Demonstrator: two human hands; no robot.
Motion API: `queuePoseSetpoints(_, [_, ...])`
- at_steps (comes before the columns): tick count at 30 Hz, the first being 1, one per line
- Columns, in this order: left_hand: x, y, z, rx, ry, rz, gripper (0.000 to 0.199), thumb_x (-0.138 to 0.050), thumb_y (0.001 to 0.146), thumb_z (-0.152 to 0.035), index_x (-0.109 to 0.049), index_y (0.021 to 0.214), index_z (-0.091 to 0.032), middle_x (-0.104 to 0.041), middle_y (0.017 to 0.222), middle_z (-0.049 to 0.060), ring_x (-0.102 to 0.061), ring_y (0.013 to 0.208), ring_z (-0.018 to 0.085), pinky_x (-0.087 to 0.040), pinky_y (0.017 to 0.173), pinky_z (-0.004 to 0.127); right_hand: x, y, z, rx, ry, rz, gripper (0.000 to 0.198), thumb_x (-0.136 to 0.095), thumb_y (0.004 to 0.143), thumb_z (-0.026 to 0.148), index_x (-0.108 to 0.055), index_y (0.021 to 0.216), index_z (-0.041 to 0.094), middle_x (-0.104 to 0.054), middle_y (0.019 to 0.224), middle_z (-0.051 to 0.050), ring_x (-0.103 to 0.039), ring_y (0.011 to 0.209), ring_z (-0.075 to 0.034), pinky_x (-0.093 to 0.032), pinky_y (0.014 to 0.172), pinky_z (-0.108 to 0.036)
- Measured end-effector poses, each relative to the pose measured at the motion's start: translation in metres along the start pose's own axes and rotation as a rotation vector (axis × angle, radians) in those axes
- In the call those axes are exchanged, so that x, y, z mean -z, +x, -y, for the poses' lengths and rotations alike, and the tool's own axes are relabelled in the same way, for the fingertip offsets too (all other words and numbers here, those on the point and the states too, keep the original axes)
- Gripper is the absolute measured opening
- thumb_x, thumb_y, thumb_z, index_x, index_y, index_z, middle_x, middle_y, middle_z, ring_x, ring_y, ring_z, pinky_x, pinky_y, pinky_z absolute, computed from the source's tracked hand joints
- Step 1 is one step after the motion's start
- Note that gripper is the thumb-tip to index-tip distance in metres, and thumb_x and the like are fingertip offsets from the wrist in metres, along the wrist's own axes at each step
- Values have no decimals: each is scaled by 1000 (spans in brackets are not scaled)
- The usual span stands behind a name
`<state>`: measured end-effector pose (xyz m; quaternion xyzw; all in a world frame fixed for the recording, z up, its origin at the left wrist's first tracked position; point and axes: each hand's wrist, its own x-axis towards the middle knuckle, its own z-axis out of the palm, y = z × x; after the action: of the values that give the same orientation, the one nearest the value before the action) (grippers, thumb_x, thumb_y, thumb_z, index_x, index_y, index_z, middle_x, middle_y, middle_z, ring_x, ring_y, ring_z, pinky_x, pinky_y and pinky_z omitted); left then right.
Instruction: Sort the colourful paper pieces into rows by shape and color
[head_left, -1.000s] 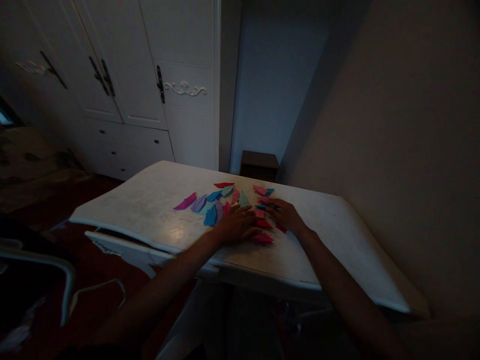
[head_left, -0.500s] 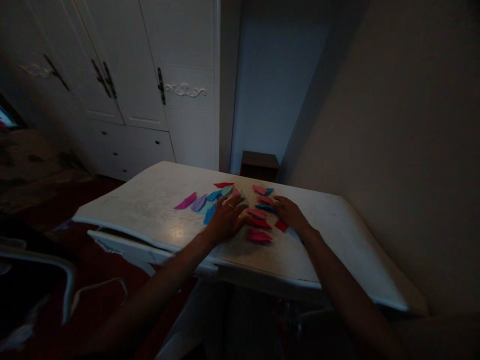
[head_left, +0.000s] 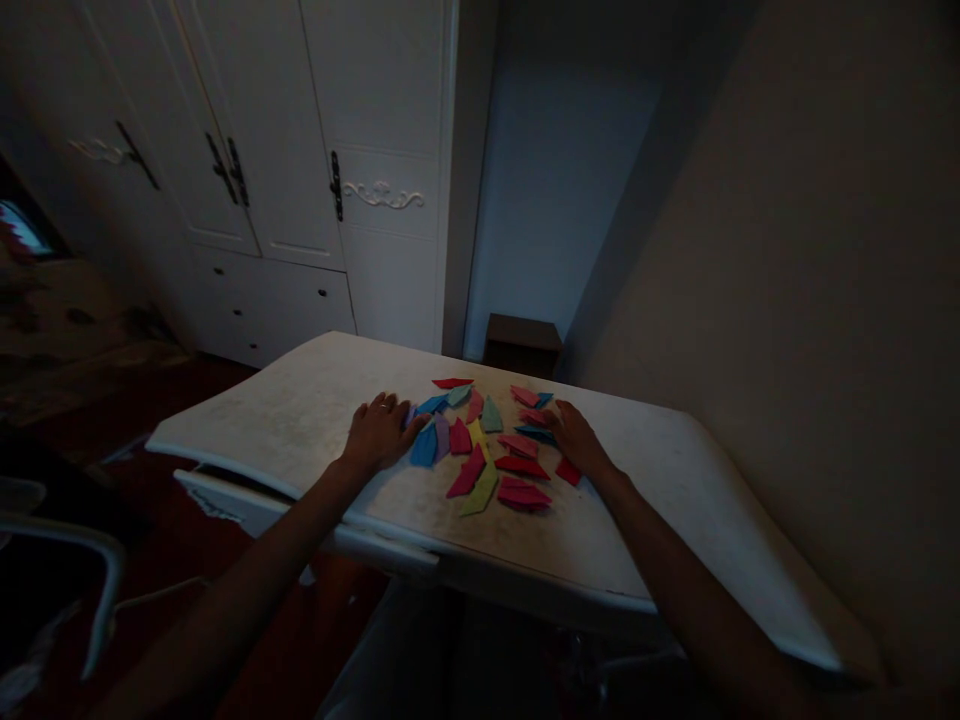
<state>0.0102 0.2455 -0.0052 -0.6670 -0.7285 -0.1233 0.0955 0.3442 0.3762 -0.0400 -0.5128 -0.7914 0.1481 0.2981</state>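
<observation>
Folded paper pieces in several colours lie in loose groups on a white table (head_left: 285, 400). My left hand (head_left: 377, 432) rests palm down at the left edge of the spread, fingers apart, over a mostly covered purple piece (head_left: 411, 413). Close to its thumb is a blue piece (head_left: 424, 447). My right hand (head_left: 581, 440) is at the right edge, fingers spread, its tips by a dark blue piece (head_left: 536, 434) and a pink piece (head_left: 533, 416). Below that hand lies a red piece (head_left: 568, 471). Between the hands are a yellow-green piece (head_left: 480, 490) and a crimson piece (head_left: 523, 494).
A partly pulled-out drawer (head_left: 300, 515) juts from the table's front. Behind the table stand a white wardrobe (head_left: 390, 260) and a small brown cabinet (head_left: 523, 335). A wall (head_left: 787, 260) rises at the right. A curved pale metal frame (head_left: 112, 570) is at lower left.
My left hand has moved left, from the middle of the pieces to the purple ones, uncovering yellow, green and crimson pieces. My right hand stays near the same pieces. The view has shifted slightly.
</observation>
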Motion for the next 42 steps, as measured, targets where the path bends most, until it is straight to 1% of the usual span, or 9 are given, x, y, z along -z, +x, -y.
queuePoseSetpoints(3, [-1,-2,-2,55,14,-62,52,-29,95,-54,-62,115,-19,-57,127,16,-44,128,31,-37,99,50,-1,13,0,118,-43,65,68,-31,91,65,-57,127,13,-52,138,-16,-41,133,-29,-27,114,-46])
queuePoseSetpoints(5, [-1,-4,-3,65,15,-96,51,-30,95,-53,-60,119,-19,-53,135,16,-39,132,32,-33,103,54,-1,20,0,145,-77,112,61,-35,92,59,-59,126,13,-54,136,-15,-42,133,-28,-27,114,-45])
queuePoseSetpoints(10, [-2,-6,-3,40,-11,-130,50,-32,95,-51,-60,121,-18,-50,139,17,-36,136,33,-28,107,57,9,21,5,182,-115,129,47,-35,95,50,-65,118,21,-63,126,-8,-55,120,-24,-37,107,-42])
queuePoseSetpoints(14, [-4,-6,-4,24,-17,-134,50,-32,95,-50,-60,120,-17,-50,138,17,-36,136,33,-29,107,55,24,11,10,190,-157,122,47,-32,96,49,-68,111,23,-69,114,-7,-61,108,-23,-44,99,-38])
queuePoseSetpoints(18, [-7,-5,-4,36,-45,-136,52,-31,96,-51,-59,119,-14,-51,137,18,-36,136,33,-30,107,56,38,4,10,192,-148,147,51,-28,97,49,-68,109,20,-69,112,-8,-63,103,-23,-45,95,-38])
queuePoseSetpoints(25, [-12,-4,-1,62,-81,-162,52,-31,96,-51,-57,120,-13,-52,136,18,-37,135,34,-32,105,55,41,3,-8,121,-134,78,53,-32,93,54,-73,94,21,-71,101,-9,-62,100,-27,-46,94,-41])
queuePoseSetpoints(32, [-9,-4,-2,61,-101,-177,49,-32,96,-48,-55,123,-14,-52,136,18,-36,135,34,-34,104,54,37,-17,-4,34,32,-10,53,-33,93,56,-67,114,22,-64,123,-8,-56,117,-25,-40,105,-43])
queuePoseSetpoints(37, [-8,-4,-3,58,-117,-168,48,-33,96,-48,-55,122,-15,-52,136,17,-35,136,33,-34,103,54,28,-31,1,59,-59,79,59,-33,93,60,-60,125,19,-58,132,-11,-51,125,-27,-35,110,-47])
queuePoseSetpoints(42, [-9,-6,-6,25,-108,-174,50,-33,96,-48,-52,127,-13,-48,140,19,-33,137,34,-32,104,55,17,-27,2,128,-130,83,64,-31,92,62,-59,127,16,-54,136,-14,-45,131,-29,-31,111,-49])
